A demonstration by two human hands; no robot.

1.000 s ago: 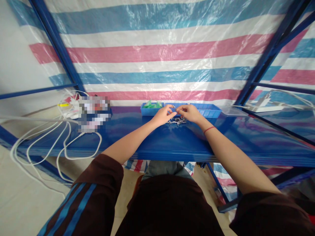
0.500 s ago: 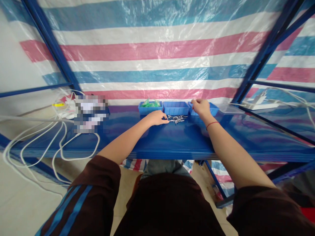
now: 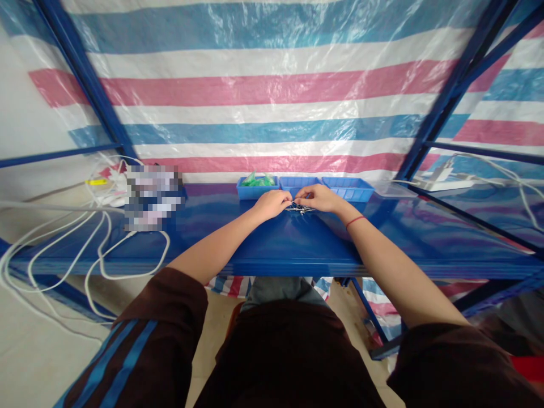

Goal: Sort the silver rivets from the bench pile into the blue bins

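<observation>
A small pile of thin silver metal pins (image 3: 302, 210), resembling rivets, lies on the blue shelf in front of the bins. At the pile's left edge is my left hand (image 3: 273, 204), thumb and fingers pinched together. My right hand (image 3: 319, 199) comes over the pile from the right, its fingers bent and closed. The fingertips of both hands nearly meet. Whatever they pinch is too small to make out. Behind them stand a blue bin with green plastic pieces (image 3: 258, 180), a middle blue bin (image 3: 295, 182) partly covered by my right hand, and a right blue bin (image 3: 348, 190).
White cables (image 3: 104, 243) loop over the left end of the blue shelf (image 3: 255, 249), beside a pixelated object (image 3: 153, 195). A clear plastic tray (image 3: 389, 188) and a white power strip (image 3: 446, 180) are at the right. Blue posts frame both sides; a striped sheet hangs behind.
My right hand has moved left and down from the right bin to the pile, beside my left fingertips. My left thumb and fingers have closed together.
</observation>
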